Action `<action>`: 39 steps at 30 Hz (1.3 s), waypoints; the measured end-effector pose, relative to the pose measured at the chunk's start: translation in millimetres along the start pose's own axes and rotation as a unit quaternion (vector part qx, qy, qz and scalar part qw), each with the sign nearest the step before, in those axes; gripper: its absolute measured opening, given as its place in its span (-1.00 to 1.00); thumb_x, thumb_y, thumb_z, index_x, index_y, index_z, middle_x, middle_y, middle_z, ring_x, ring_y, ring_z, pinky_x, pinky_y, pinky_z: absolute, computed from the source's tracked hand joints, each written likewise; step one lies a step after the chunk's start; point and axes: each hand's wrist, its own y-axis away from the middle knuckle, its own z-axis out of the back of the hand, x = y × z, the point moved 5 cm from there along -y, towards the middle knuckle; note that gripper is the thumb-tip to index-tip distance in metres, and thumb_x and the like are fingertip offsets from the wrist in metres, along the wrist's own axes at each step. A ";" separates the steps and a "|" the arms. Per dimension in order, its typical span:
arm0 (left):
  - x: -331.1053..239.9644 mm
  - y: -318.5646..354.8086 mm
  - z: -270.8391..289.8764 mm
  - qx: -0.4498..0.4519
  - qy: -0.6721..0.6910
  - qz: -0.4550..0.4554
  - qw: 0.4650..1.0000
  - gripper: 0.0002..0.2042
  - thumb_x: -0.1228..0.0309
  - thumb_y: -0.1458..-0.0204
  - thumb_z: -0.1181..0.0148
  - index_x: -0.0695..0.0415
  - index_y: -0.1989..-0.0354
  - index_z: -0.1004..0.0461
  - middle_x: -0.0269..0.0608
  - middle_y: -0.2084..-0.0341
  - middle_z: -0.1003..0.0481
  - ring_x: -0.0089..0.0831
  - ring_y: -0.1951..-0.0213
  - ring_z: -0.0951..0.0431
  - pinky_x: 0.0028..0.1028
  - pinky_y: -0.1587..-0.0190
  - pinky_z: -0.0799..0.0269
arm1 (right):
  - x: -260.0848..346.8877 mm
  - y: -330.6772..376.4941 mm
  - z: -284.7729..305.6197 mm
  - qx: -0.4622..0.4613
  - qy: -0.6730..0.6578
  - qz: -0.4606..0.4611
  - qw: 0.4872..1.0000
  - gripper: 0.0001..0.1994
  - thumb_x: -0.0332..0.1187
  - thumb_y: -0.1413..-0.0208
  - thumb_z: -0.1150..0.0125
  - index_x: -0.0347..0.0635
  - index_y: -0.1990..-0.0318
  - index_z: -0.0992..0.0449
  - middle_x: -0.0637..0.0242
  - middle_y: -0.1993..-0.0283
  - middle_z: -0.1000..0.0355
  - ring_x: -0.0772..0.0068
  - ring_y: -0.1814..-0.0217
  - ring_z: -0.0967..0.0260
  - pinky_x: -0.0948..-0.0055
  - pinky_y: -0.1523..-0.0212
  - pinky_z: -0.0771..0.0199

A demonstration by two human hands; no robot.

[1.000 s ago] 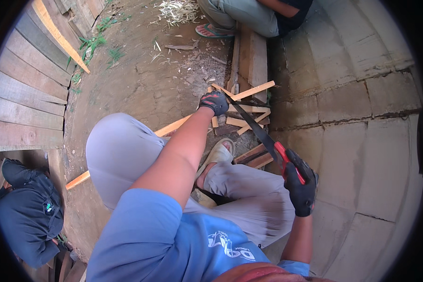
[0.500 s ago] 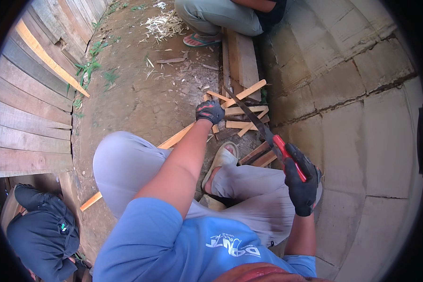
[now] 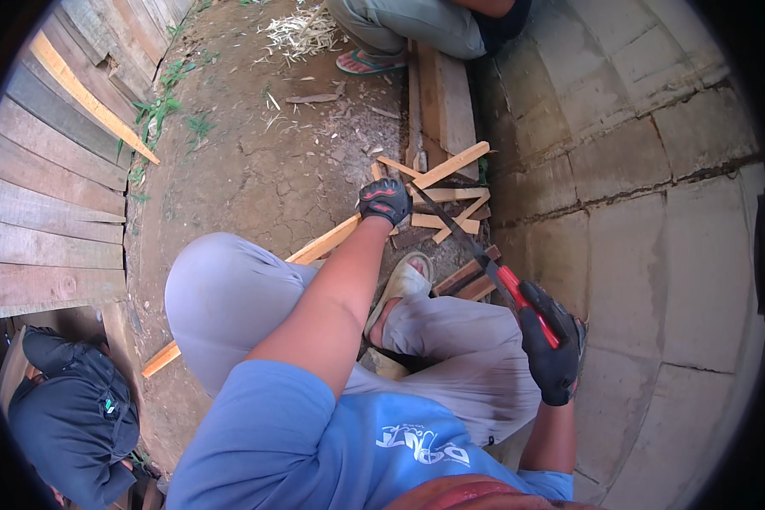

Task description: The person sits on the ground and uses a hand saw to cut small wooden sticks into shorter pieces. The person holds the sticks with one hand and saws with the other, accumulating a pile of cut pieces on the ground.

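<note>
My right hand (image 3: 552,344), in a black glove, is closed round the red handle of a hand saw (image 3: 456,223). The dark blade slants up and left, its tip beside my left hand (image 3: 385,202). That hand, in a black glove with red marks, is closed on a long wooden strip (image 3: 325,240). The strip runs from beyond my left knee up to the hand, and a piece on the far side looks like its continuation. Where blade and strip meet is too small to make out clearly. Several cut wooden strips (image 3: 446,195) lie crossed around the blade.
A thick wooden beam (image 3: 444,102) lies ahead, with a co-worker's leg (image 3: 399,21) beside it. Wood shavings (image 3: 302,36) lie on the dirt ground. A block wall (image 3: 629,255) rises at right, a plank wall (image 3: 47,221) at left. Another person (image 3: 72,425) is low at left.
The saw has been drawn back toward me, its tip now nearer my left hand. My right hand has moved down slightly; my left still grips the strip.
</note>
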 end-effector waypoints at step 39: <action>7.2 -2.4 -11.7 -0.054 0.016 -0.018 0.998 -0.63 0.05 -0.22 -0.16 0.04 0.10 -0.73 0.07 0.17 -0.70 0.04 0.10 -0.73 -0.03 0.04 -0.63 | -2.3 -158.2 -159.4 -0.024 -0.010 0.164 0.986 -0.66 -0.20 -0.34 -0.21 -0.11 -0.15 -0.67 -0.02 0.00 -0.66 -0.06 -0.02 -0.64 0.10 -0.04 -0.62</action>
